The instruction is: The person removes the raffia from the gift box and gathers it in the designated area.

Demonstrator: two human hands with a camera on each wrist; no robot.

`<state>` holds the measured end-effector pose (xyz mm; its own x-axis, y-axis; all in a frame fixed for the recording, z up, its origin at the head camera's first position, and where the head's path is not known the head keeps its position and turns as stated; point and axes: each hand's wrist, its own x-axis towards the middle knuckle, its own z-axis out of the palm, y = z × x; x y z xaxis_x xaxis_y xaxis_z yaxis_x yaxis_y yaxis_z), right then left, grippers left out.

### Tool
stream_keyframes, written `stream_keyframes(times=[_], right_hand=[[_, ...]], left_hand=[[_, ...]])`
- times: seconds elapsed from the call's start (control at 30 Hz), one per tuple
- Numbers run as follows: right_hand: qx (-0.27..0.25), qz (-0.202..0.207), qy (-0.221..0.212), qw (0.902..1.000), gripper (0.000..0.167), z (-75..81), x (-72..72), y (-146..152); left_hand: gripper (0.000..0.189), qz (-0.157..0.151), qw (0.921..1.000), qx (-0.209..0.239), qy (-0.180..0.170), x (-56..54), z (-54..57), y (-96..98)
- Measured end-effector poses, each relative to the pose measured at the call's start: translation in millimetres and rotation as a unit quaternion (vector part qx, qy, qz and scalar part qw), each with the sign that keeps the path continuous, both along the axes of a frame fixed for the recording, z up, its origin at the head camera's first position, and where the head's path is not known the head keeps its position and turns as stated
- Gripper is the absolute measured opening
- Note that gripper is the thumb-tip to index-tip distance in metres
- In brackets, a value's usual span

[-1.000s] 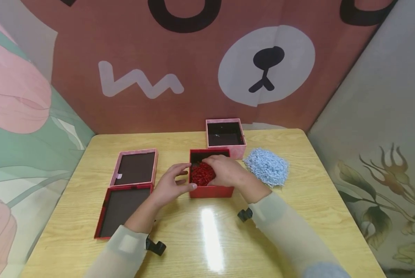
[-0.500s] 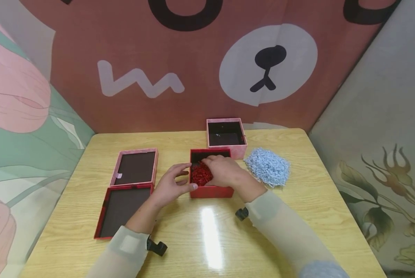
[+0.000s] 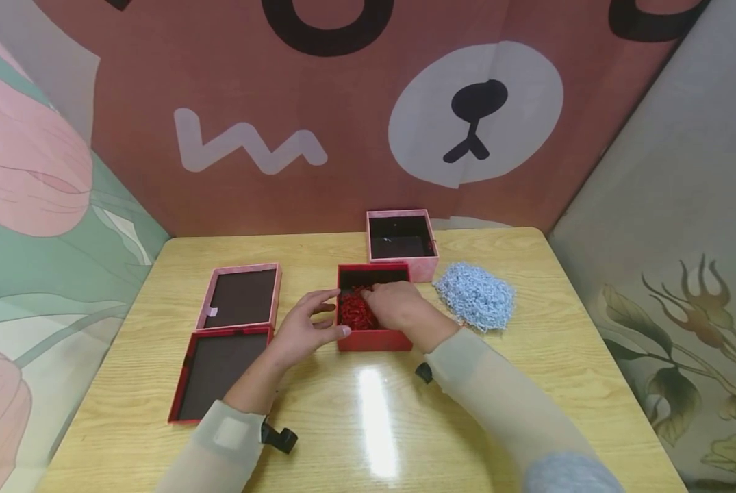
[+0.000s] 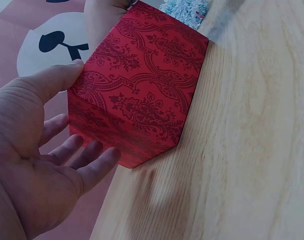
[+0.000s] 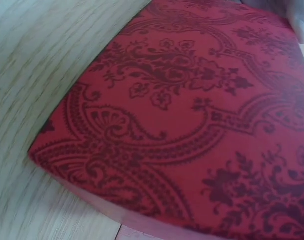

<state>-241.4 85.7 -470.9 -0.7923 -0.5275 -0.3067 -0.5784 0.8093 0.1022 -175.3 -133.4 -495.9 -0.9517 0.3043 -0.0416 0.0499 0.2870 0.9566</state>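
A red patterned box (image 3: 376, 340) sits on the table with its top uncovered, partly filled with red shredded paper (image 3: 357, 311). My left hand (image 3: 306, 330) stays at the box's left side; in the left wrist view its spread fingers (image 4: 94, 167) touch the box wall and the thumb lies along its edge. My right hand (image 3: 398, 306) reaches down into the box at the right of the paper. Most of its fingers are hidden by the hand itself and the box; the right wrist view shows mainly the box's patterned outer wall (image 5: 181, 120).
Behind the red box stands a pink box (image 3: 404, 268) with a dark inside. A heap of light blue shredded paper (image 3: 475, 296) lies to the right. On the left lie a pink lid (image 3: 242, 296) and a red lid (image 3: 220, 376), both with dark insides facing up.
My right hand has drawn its fingers in and dipped lower at the right of the red paper, its forearm shifting slightly left. My left hand keeps its place.
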Motion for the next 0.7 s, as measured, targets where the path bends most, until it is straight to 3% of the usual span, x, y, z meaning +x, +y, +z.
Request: stream_keyframes(times=[0.23, 0.5, 0.7], right_hand=[[-0.023, 0.011, 0.005, 0.9997, 0.03, -3.0, -3.9, 0.8], [-0.094, 0.014, -0.024, 0.9951, 0.016, 0.7, -7.5, 5.6], [-0.149, 0.032, -0.048, 0.9871, 0.032, 2.9, -11.4, 11.0]], left_hand=[[0.076, 0.004, 1.0, 0.001, 0.0, 0.2, -0.6, 0.9], [0.074, 0.006, 1.0, 0.004, -0.001, 0.8, -1.0, 0.0], [0.076, 0.009, 0.9999, 0.002, -0.009, 1.1, -1.3, -0.1]])
